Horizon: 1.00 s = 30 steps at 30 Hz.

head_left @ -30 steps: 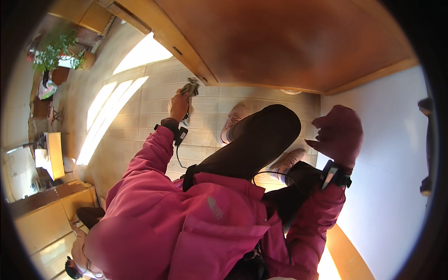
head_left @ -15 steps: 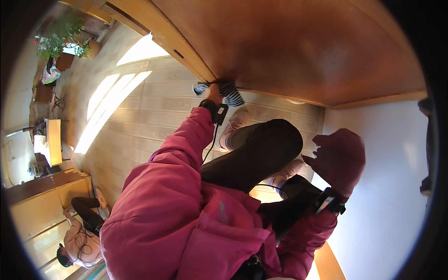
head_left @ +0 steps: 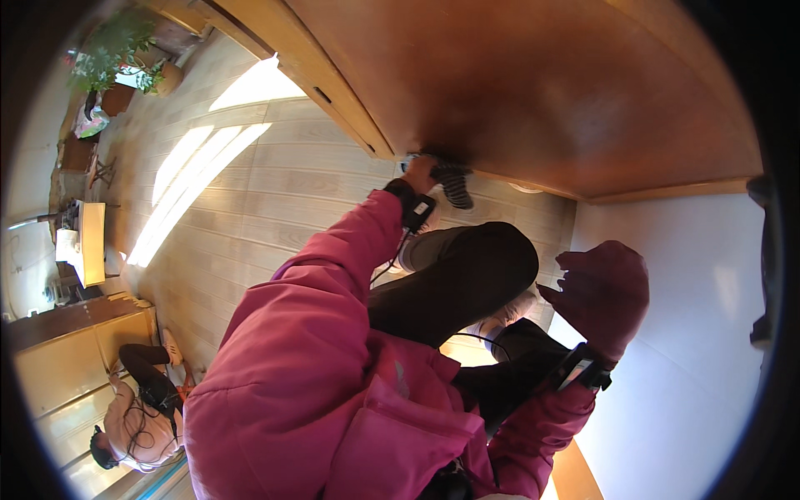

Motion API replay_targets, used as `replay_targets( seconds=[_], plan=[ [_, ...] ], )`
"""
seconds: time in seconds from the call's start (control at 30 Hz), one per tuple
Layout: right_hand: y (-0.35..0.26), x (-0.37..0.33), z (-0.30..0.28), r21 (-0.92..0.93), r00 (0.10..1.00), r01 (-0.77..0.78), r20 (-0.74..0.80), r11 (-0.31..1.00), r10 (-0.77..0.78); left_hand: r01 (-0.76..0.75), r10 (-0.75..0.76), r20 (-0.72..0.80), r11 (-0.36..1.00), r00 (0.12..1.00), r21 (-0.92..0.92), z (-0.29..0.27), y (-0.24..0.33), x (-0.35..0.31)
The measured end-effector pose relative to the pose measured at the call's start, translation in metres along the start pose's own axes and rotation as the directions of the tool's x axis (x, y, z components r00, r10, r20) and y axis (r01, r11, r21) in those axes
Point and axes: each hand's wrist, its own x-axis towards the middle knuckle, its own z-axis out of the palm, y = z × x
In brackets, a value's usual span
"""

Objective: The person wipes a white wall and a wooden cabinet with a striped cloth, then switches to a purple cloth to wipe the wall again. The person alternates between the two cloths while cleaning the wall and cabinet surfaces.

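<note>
My left hand (head_left: 419, 173) is closed on a black-and-white striped cloth (head_left: 455, 185) at the lower edge of a large brown wooden panel (head_left: 533, 92). One striped end hangs out to the right of the fingers, and part of the cloth is hidden by the hand. My right hand (head_left: 602, 292) looks dark red, whether from a covering or the light I cannot tell. It hangs beside the pale wall, its fingers loosely bent and apart, with nothing visible in them. Both wrists carry black strapped devices, and a cable runs from the left one.
Below the hands are my dark-trousered knees (head_left: 475, 267) over the wood-plank floor (head_left: 283, 196). A pale wall (head_left: 683, 325) stands at the right. Another person (head_left: 146, 421) sits low by cabinets at the lower left. A potted plant (head_left: 117, 58) is at the far left.
My left hand has moved to the right along the panel's lower edge, taking the striped cloth with it. The right hand has shifted only slightly.
</note>
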Motion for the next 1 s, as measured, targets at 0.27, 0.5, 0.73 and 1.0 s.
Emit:
replay_targets(
  seconds=[0.27,0.5,0.73,1.0],
  plan=[
    [-0.019,-0.001,0.005,0.063,0.992,-0.113,0.061,0.992,0.109,0.247,-0.612,0.224,-0.048,0.758,-0.968,-0.082,-0.006,-0.018],
    [-0.044,-0.003,0.014,0.151,0.945,-0.319,0.124,0.936,0.302,0.257,-0.595,-0.116,0.504,0.795,-0.825,-0.152,0.004,-0.016],
    [-0.070,-0.009,0.028,0.172,0.775,-0.631,0.117,0.756,0.621,-0.069,-0.312,-0.394,0.703,0.865,-0.708,-0.251,0.113,-0.021],
    [-0.044,-0.015,0.025,0.204,0.954,-0.168,0.281,0.964,0.107,-0.136,-0.528,-0.298,0.324,0.795,-0.936,-0.329,0.205,-0.026]
  ],
)
